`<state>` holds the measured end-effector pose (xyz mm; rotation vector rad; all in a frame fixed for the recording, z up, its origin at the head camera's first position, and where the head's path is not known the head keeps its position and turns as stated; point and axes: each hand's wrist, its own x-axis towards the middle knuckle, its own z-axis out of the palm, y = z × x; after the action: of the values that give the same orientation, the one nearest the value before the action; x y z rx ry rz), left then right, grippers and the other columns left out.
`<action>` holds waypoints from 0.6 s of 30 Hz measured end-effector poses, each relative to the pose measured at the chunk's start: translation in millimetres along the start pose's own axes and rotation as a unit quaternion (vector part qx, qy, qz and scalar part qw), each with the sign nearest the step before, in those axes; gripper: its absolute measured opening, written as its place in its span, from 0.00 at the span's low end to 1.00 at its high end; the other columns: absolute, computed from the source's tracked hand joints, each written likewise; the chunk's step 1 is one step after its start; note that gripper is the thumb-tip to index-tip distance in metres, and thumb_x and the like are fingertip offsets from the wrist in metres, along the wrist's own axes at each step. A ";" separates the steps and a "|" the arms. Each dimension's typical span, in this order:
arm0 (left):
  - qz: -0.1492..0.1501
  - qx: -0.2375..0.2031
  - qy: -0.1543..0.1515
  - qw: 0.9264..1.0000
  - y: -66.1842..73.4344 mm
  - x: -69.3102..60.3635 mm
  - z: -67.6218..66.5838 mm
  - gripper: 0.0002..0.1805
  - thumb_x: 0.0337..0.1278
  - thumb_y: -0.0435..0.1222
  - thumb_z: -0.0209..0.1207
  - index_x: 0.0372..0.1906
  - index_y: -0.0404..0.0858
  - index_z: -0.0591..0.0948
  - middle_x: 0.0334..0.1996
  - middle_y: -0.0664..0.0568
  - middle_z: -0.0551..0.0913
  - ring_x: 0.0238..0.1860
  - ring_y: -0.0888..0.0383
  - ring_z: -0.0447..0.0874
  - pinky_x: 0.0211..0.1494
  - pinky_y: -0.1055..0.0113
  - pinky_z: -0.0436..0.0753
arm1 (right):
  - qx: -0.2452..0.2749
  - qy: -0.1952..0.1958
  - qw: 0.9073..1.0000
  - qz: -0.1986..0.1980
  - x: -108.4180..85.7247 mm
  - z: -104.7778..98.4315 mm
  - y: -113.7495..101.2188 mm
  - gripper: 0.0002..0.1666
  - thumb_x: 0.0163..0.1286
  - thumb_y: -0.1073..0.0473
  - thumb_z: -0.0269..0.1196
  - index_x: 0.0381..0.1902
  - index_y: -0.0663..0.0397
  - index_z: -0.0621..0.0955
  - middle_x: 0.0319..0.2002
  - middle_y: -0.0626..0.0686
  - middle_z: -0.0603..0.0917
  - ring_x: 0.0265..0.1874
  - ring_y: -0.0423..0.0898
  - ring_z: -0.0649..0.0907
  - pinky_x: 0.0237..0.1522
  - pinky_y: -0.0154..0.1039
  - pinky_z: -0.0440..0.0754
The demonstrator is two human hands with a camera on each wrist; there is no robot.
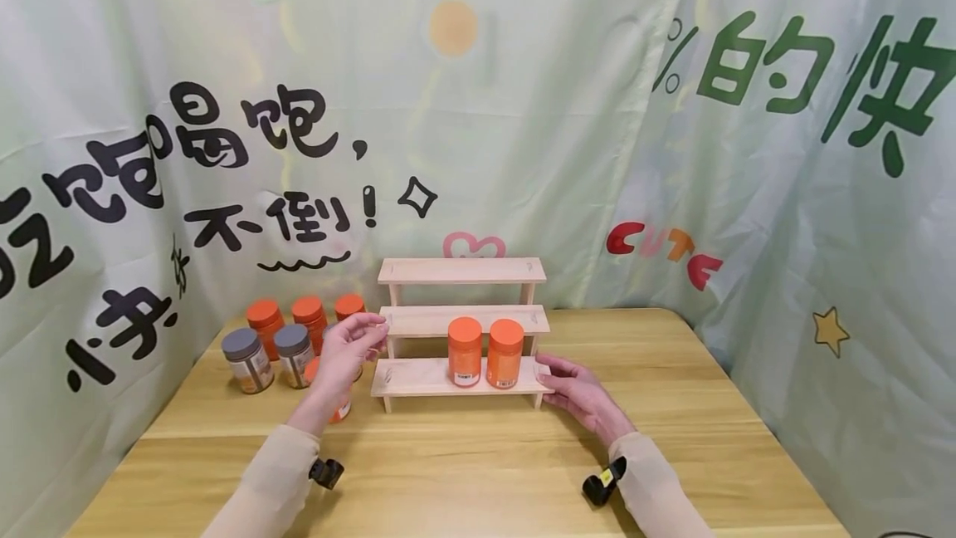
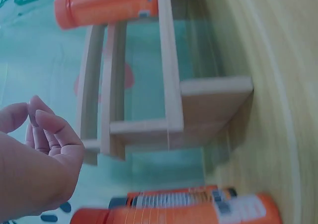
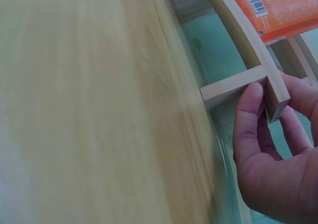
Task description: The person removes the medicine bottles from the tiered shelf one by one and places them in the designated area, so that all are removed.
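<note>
A three-tier wooden display stand (image 1: 418, 378) is on the table, its steps rising toward the back. Two orange jars (image 1: 465, 353) (image 1: 504, 354) stand upright side by side on the lowest step, right of its middle. My right hand (image 1: 578, 393) grips the right end of that step; in the right wrist view, its thumb (image 3: 248, 110) lies against the step's leg while fingers wrap the board's end. Beside the stand's left end is my left hand (image 1: 349, 349). In the left wrist view its fingers (image 2: 54, 127) are loosely bent, hold nothing and stay apart from the wood.
Several jars gather left of the stand, some with orange lids (image 1: 264, 315), others with grey lids (image 1: 241, 344). My left forearm partly hides an orange jar (image 1: 339, 412). A printed curtain (image 1: 523, 148) hangs behind the wooden table (image 1: 463, 471).
</note>
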<state>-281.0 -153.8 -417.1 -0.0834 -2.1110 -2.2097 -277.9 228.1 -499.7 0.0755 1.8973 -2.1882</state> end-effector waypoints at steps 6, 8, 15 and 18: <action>-0.001 -0.013 -0.038 0.999 -9.6 1.2 16.5 0.19 0.60 0.34 0.65 0.53 0.28 0.75 0.24 0.57 0.84 0.27 0.58 0.82 0.31 0.69 0.78 | 0.002 0.005 1.000 0.002 -0.2 1.0 1.7 0.33 0.67 0.63 0.64 0.69 0.62 0.69 0.47 0.51 0.80 0.36 0.42 0.83 0.38 0.33 0.82; -0.003 -0.014 -0.050 0.999 -12.0 2.1 21.2 0.20 0.60 0.34 0.65 0.53 0.28 0.76 0.24 0.57 0.85 0.26 0.58 0.82 0.30 0.69 0.79 | -0.001 0.005 1.000 0.002 -0.3 1.1 1.2 0.33 0.68 0.63 0.64 0.69 0.61 0.69 0.47 0.51 0.80 0.36 0.42 0.83 0.38 0.33 0.82; -0.014 0.005 -0.071 0.997 -20.3 -0.4 36.8 0.20 0.59 0.35 0.65 0.54 0.31 0.78 0.27 0.55 0.85 0.27 0.60 0.83 0.33 0.68 0.80 | -0.003 0.000 1.000 0.006 -1.2 -0.5 -1.0 0.34 0.68 0.63 0.64 0.69 0.62 0.68 0.47 0.51 0.80 0.36 0.42 0.83 0.38 0.33 0.83; -0.015 0.004 -0.080 0.997 -25.0 -2.5 42.2 0.21 0.59 0.37 0.66 0.55 0.32 0.78 0.31 0.52 0.86 0.29 0.59 0.83 0.34 0.67 0.81 | -0.004 -0.002 1.000 0.009 -1.8 -0.5 -1.0 0.34 0.67 0.63 0.65 0.69 0.62 0.68 0.47 0.51 0.80 0.36 0.43 0.83 0.39 0.34 0.83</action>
<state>-281.8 -110.5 -440.2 -0.2378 -2.2161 -2.2822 -276.5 229.0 -498.4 0.0865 1.8944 -2.1674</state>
